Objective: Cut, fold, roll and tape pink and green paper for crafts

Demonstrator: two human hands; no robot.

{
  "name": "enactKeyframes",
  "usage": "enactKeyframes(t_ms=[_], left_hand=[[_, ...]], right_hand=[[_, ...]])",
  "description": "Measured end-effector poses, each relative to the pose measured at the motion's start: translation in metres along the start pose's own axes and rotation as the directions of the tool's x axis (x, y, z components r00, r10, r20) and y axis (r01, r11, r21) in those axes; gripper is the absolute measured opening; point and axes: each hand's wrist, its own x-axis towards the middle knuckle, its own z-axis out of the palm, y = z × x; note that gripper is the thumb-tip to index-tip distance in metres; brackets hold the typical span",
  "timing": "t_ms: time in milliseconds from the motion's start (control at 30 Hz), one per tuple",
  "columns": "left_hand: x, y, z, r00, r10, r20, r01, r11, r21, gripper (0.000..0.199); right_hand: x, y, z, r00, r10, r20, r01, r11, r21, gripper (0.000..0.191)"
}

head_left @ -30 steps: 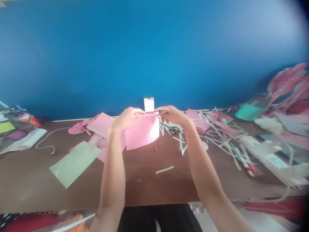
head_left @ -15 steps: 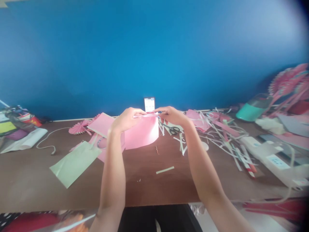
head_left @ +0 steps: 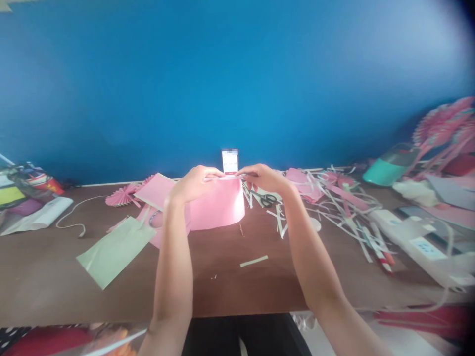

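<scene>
A sheet of pink paper [head_left: 218,205] hangs from both hands over the far part of the desk, its lower edge curved near the tabletop. My left hand [head_left: 198,183] is closed on the left part of its top edge, which looks folded into a narrow strip. My right hand [head_left: 264,177] pinches the right end of that same edge, fingertips close to the left ones. Right behind the fingers stands a phone [head_left: 230,160] with a lit screen. Dark-handled scissors [head_left: 267,200] lie just beneath the right hand.
On the left lie a pale green sheet [head_left: 117,251], pink paper pieces [head_left: 159,190], a pleated pink fan [head_left: 124,195] and a white cable [head_left: 72,212]. Paper strips [head_left: 334,207], a power strip [head_left: 415,242] and a teal container [head_left: 386,170] crowd the right. Behind rises a blue wall [head_left: 237,74].
Both hands keep nearly the same place and grip. The lower part of the pink sheet has shifted very slightly.
</scene>
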Motion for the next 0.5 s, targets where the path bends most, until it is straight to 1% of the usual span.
enactKeyframes(t_ms=[500], left_hand=[[-0.0026,-0.0037,0.0001,0.999,-0.005,-0.039,0.004,1.000,-0.022,0.030]], right_hand=[[-0.0016,-0.0083,0.0000,0.998,-0.012,-0.057,0.013,1.000,0.005,0.021]])
